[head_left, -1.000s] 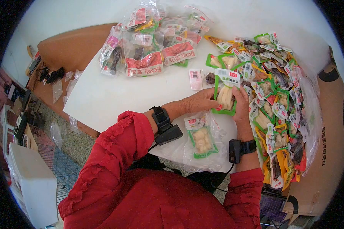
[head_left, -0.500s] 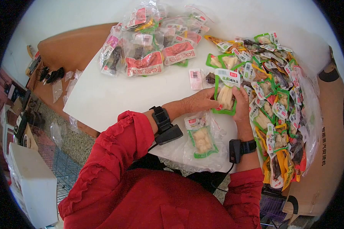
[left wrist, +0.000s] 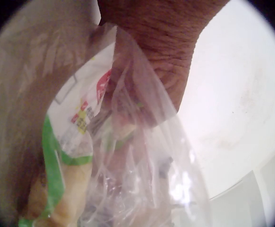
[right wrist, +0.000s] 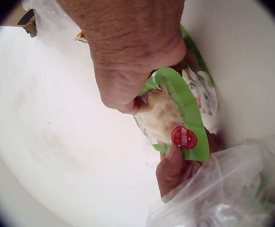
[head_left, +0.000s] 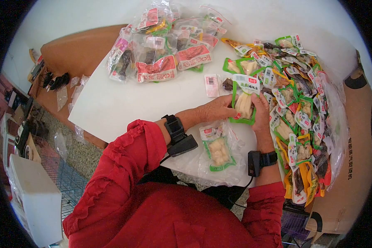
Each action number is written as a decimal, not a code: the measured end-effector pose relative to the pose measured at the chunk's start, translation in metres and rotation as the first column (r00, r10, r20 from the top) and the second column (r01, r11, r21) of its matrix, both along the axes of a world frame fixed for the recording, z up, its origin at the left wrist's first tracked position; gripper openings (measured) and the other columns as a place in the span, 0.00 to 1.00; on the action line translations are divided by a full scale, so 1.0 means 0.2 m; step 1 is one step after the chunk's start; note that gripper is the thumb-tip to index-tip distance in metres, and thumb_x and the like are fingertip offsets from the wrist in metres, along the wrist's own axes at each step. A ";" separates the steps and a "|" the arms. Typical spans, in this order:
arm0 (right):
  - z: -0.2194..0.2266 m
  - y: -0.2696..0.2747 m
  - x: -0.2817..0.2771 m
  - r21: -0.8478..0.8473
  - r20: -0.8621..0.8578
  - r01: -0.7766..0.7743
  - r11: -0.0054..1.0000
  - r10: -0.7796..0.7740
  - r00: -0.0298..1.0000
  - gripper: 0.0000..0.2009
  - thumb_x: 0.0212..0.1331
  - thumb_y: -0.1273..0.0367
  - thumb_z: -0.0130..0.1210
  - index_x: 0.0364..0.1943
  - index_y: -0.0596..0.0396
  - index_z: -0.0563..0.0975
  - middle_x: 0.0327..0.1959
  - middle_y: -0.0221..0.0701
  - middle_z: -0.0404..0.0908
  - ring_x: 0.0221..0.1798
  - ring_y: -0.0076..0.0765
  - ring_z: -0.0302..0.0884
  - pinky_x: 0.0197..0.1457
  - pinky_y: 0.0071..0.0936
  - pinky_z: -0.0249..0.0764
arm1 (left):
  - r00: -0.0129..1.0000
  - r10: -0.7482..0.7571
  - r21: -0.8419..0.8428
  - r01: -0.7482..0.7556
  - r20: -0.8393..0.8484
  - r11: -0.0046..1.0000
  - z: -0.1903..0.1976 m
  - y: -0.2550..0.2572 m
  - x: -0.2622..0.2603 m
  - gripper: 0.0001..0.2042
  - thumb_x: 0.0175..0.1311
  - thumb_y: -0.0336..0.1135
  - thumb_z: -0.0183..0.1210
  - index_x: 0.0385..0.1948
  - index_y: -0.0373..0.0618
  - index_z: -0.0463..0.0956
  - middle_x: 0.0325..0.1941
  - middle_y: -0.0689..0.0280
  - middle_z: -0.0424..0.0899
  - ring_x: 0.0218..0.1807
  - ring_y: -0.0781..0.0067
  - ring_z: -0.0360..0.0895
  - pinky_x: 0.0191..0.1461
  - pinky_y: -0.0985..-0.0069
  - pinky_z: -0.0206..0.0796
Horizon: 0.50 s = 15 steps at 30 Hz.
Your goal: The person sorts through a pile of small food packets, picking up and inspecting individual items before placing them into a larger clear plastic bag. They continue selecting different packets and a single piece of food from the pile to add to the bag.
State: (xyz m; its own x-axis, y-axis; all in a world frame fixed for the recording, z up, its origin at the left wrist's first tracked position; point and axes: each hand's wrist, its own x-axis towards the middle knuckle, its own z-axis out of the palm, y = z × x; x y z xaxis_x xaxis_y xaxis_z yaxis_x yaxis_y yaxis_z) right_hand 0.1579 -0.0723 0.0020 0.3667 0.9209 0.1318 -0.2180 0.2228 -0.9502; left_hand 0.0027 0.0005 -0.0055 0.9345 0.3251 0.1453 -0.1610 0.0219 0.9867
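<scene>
Both hands hold one green-edged vacuum food pouch (head_left: 244,108) with pale contents, over the white table. My left hand (head_left: 215,110) pinches its lower left edge; the thumb (right wrist: 171,165) lies by a red round mark in the right wrist view. On the opposite edge, my right hand (head_left: 260,115) grips the pouch with bent fingers. Nearer the body lies a clear zip bag (head_left: 234,142) with a similar green-edged pouch (head_left: 219,153) inside. That bag (left wrist: 175,142) fills much of the left wrist view and hides the left fingers there.
A heap of small food pouches (head_left: 293,95) in green, yellow and white covers the table's right side. Filled clear bags (head_left: 157,58) stand at the back left. Just beyond the hands lies a pouch with a pink label (head_left: 212,86). A cardboard box (head_left: 339,182) stands at right.
</scene>
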 end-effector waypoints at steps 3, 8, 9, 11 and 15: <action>0.01 0.00 -0.01 0.000 0.010 0.006 1.000 -0.006 1.000 0.13 0.54 0.67 0.48 0.42 0.58 0.72 0.37 0.27 0.75 0.38 0.20 0.70 0.44 0.20 0.65 | 1.000 0.006 -0.009 -0.006 -0.002 1.000 -0.02 0.00 0.01 0.22 0.51 0.29 0.53 0.51 0.41 0.59 0.45 0.69 0.70 0.44 0.82 0.66 0.46 0.83 0.59; 0.00 0.00 0.00 -0.001 0.019 0.009 1.000 -0.009 1.000 0.13 0.54 0.67 0.48 0.42 0.58 0.72 0.37 0.27 0.75 0.38 0.20 0.70 0.44 0.19 0.65 | 0.999 0.006 -0.015 -0.006 0.041 1.000 -0.05 0.01 0.03 0.22 0.51 0.29 0.53 0.51 0.42 0.59 0.45 0.70 0.70 0.43 0.82 0.66 0.44 0.83 0.59; 0.00 0.00 0.00 -0.003 0.019 0.009 1.000 -0.009 1.000 0.13 0.54 0.67 0.48 0.42 0.58 0.72 0.37 0.27 0.75 0.38 0.20 0.70 0.44 0.19 0.65 | 0.999 0.000 -0.023 0.001 0.044 1.000 -0.04 0.01 0.03 0.22 0.51 0.29 0.53 0.51 0.42 0.59 0.45 0.70 0.70 0.43 0.83 0.66 0.43 0.84 0.59; 0.00 0.00 0.00 -0.005 0.019 0.010 1.000 -0.010 1.000 0.13 0.53 0.67 0.48 0.42 0.58 0.72 0.37 0.27 0.75 0.38 0.20 0.70 0.44 0.19 0.65 | 1.000 -0.001 -0.018 0.001 0.023 1.000 -0.02 0.00 0.01 0.22 0.51 0.29 0.53 0.50 0.41 0.59 0.45 0.70 0.70 0.43 0.83 0.66 0.44 0.84 0.59; 0.01 0.00 -0.01 -0.008 0.027 0.018 1.000 -0.018 0.999 0.13 0.53 0.67 0.48 0.42 0.58 0.72 0.36 0.27 0.74 0.38 0.21 0.70 0.44 0.20 0.65 | 1.000 -0.006 -0.015 0.006 0.014 1.000 0.00 0.00 0.01 0.22 0.51 0.30 0.53 0.50 0.41 0.60 0.44 0.70 0.70 0.43 0.83 0.66 0.44 0.84 0.59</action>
